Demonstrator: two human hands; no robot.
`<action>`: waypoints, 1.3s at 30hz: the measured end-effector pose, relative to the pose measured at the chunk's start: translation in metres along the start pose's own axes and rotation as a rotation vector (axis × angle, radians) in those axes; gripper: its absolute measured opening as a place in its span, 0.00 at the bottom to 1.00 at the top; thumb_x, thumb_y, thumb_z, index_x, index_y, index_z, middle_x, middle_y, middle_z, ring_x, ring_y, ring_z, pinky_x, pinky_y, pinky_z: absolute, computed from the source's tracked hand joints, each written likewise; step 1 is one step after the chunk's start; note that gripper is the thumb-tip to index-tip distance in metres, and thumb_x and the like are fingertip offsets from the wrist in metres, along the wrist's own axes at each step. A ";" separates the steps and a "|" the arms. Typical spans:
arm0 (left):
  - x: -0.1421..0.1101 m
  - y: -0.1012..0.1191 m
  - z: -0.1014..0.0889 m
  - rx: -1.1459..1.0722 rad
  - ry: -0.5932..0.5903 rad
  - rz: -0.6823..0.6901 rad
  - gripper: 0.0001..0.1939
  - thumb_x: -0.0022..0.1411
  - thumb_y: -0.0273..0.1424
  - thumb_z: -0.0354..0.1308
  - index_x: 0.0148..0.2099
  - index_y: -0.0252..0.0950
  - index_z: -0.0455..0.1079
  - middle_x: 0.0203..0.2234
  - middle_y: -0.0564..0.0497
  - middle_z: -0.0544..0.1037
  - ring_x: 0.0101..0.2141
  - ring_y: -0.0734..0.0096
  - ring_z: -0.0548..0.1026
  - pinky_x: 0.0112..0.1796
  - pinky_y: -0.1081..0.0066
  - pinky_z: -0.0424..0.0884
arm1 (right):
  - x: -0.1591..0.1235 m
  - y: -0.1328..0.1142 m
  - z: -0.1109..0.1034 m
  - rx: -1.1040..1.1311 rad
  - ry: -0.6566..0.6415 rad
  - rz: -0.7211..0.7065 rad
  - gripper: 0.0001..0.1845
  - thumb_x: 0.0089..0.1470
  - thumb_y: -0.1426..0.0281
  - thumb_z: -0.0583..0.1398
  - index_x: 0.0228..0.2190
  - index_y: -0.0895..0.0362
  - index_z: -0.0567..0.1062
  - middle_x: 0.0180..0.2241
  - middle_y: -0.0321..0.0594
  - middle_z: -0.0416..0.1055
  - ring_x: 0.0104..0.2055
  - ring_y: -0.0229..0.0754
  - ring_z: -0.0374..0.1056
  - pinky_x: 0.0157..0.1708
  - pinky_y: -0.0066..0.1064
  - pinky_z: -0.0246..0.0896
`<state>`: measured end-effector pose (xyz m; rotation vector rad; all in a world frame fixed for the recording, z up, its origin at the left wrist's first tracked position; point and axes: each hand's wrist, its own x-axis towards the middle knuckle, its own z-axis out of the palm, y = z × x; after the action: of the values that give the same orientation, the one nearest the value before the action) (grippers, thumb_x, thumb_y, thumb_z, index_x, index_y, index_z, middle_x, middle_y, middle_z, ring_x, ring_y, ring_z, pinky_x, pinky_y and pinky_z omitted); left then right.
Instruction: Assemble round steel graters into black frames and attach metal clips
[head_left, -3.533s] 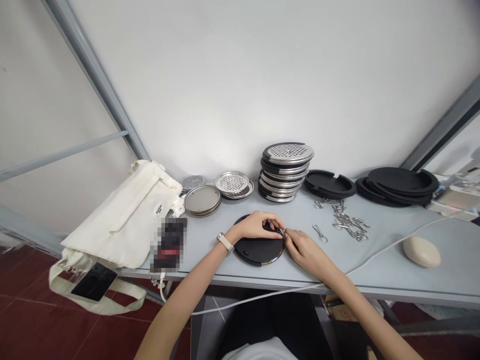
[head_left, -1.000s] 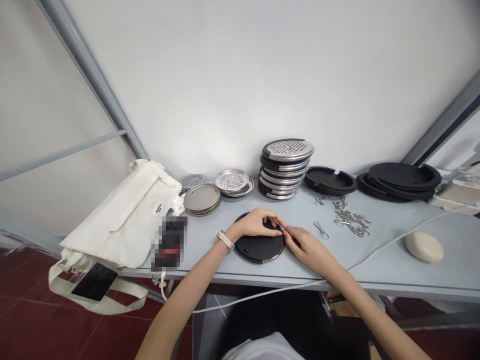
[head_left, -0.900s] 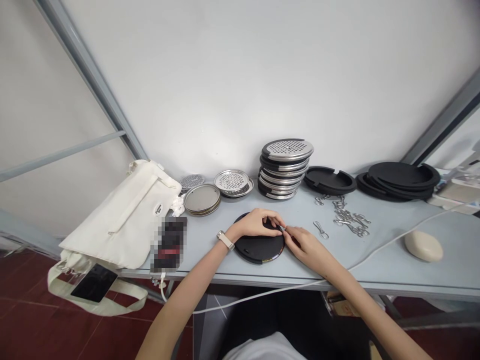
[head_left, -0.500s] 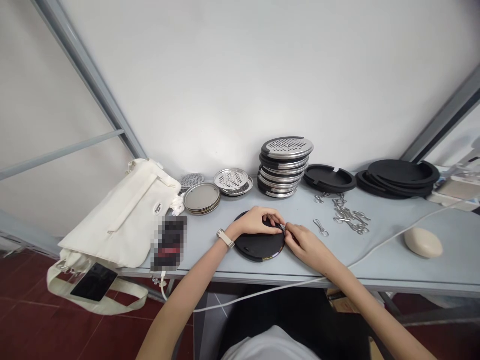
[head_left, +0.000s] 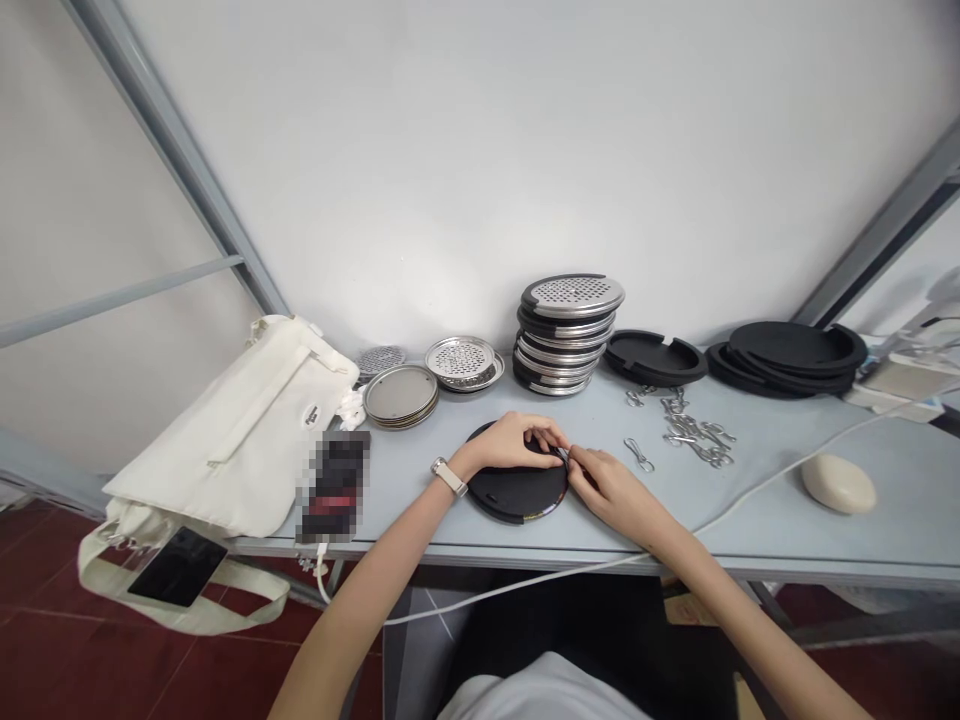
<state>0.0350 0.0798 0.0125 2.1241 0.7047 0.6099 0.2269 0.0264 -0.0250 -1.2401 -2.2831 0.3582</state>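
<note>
A black round disc (head_left: pixel 517 492) lies flat on the table in front of me, with a strip of coloured print along its near right rim. My left hand (head_left: pixel 517 442), with a watch on the wrist, arches over the far part of the disc and grips its right edge with thumb and fingers. At that same edge, the closed fingertips of my right hand (head_left: pixel 600 480) pinch a small shiny metal clip (head_left: pixel 564 455), mostly hidden between both hands. One loose metal clip (head_left: pixel 639 456) lies just right of my right hand, with a pile of similar clips (head_left: pixel 697 435) beyond it.
A tall stack of perforated metal discs in black holders (head_left: pixel 570 340) stands at the back. Left of it are grater-like discs (head_left: pixel 459 358) and plain metal discs (head_left: pixel 401 393). Black holders (head_left: pixel 795 355) sit back right. A white cable (head_left: pixel 757 490), cream mouse (head_left: pixel 838 484) and white bag (head_left: pixel 225 440) surround the workspace.
Both hands stay at the right edge of the disc, with only slight finger movement. The view has shifted a little; the things on the table keep their places.
</note>
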 end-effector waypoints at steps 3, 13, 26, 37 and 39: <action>0.000 0.000 0.000 0.005 -0.002 -0.009 0.12 0.54 0.27 0.61 0.43 0.33 0.73 0.36 0.49 0.78 0.36 0.73 0.73 0.41 0.74 0.67 | 0.000 0.000 -0.001 0.004 -0.008 0.003 0.13 0.62 0.69 0.46 0.28 0.55 0.65 0.26 0.39 0.69 0.28 0.41 0.64 0.30 0.31 0.56; 0.001 -0.004 0.000 -0.001 -0.003 0.010 0.13 0.54 0.28 0.61 0.44 0.33 0.72 0.38 0.47 0.78 0.38 0.72 0.74 0.41 0.73 0.67 | 0.001 -0.002 -0.002 0.004 -0.004 0.021 0.13 0.62 0.68 0.46 0.26 0.55 0.63 0.25 0.39 0.67 0.28 0.41 0.63 0.29 0.30 0.55; 0.001 -0.008 0.002 -0.062 0.013 0.008 0.16 0.53 0.27 0.63 0.45 0.33 0.70 0.39 0.46 0.78 0.40 0.70 0.75 0.41 0.73 0.68 | 0.000 0.000 0.002 -0.027 -0.013 0.047 0.12 0.62 0.68 0.45 0.27 0.54 0.58 0.25 0.39 0.66 0.27 0.42 0.63 0.29 0.31 0.54; 0.001 -0.006 0.001 -0.027 0.016 0.025 0.14 0.53 0.27 0.62 0.44 0.32 0.71 0.38 0.47 0.77 0.39 0.71 0.74 0.41 0.73 0.67 | 0.000 0.002 0.004 -0.050 -0.012 0.034 0.12 0.63 0.68 0.44 0.28 0.54 0.59 0.25 0.40 0.67 0.28 0.43 0.63 0.30 0.31 0.54; 0.001 -0.005 0.001 -0.019 0.009 0.020 0.14 0.54 0.26 0.62 0.44 0.33 0.71 0.38 0.48 0.77 0.39 0.72 0.73 0.42 0.73 0.67 | 0.001 0.003 0.004 -0.046 -0.006 0.031 0.12 0.62 0.68 0.44 0.28 0.54 0.60 0.25 0.40 0.67 0.28 0.42 0.63 0.30 0.31 0.54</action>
<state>0.0351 0.0825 0.0077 2.1139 0.6808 0.6353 0.2262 0.0283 -0.0293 -1.3004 -2.2915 0.3222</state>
